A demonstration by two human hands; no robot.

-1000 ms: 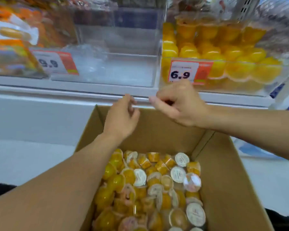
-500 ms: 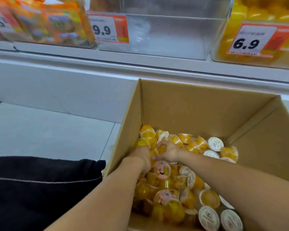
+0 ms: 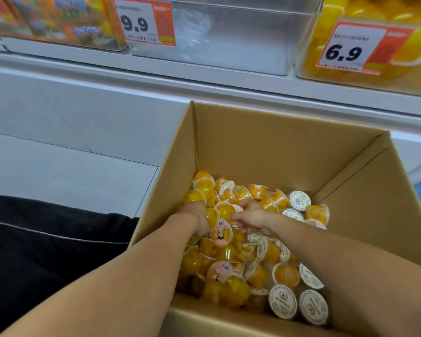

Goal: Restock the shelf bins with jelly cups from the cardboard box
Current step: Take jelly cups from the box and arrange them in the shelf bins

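Light: was bright, even, from overhead.
Shadows: lay soft inside the cardboard box.
Glare: showed on the clear bin above the box.
Blur: softened price tags above the box.
Distortion: bowed the shelf edge.

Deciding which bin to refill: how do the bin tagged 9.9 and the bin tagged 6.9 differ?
The 9.9 bin looks nearly empty, showing only clear crumpled plastic; the 6.9 bin is packed with yellow cups. The 9.9 bin sits above the cardboard box's left side, the 6.9 bin further right. Both are clear bins with orange-and-white tags.
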